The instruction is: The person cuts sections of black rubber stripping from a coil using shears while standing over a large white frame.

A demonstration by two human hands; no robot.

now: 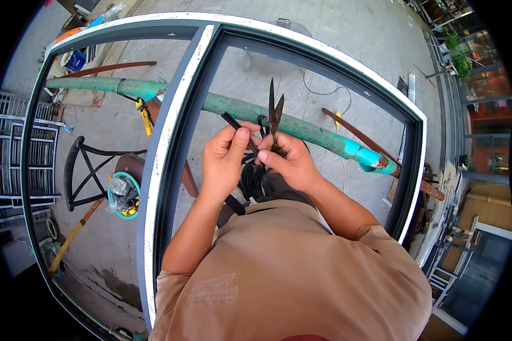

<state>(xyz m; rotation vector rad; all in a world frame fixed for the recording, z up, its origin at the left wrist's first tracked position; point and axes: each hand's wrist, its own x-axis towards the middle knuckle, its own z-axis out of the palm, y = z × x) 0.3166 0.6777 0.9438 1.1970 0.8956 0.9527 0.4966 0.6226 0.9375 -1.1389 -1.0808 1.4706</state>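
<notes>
My left hand (pixel 226 156) is closed on a thin black rubber strip (pixel 231 120), gripped between thumb and fingers with its end pointing up and left. In my right hand (pixel 293 162) is a pair of dark metal scissors (pixel 275 111), blades upward and slightly parted. My right thumb tip is close to the strip's lower part. Loops of black strip (pixel 252 181) hang below my hands, partly hidden by them. Around me lies a large grey window frame (pixel 179 108) with white film on its faces, and my hands are over its right opening.
A green-wrapped pipe (pixel 224 105) runs crosswise under the frame, with rusty metal legs (pixel 352 132) beside it. Through the left opening show a chair (pixel 85 170), a teal basket (pixel 123 196) and a yellow-handled tool (pixel 144 118). A cable (pixel 324 94) lies on the floor.
</notes>
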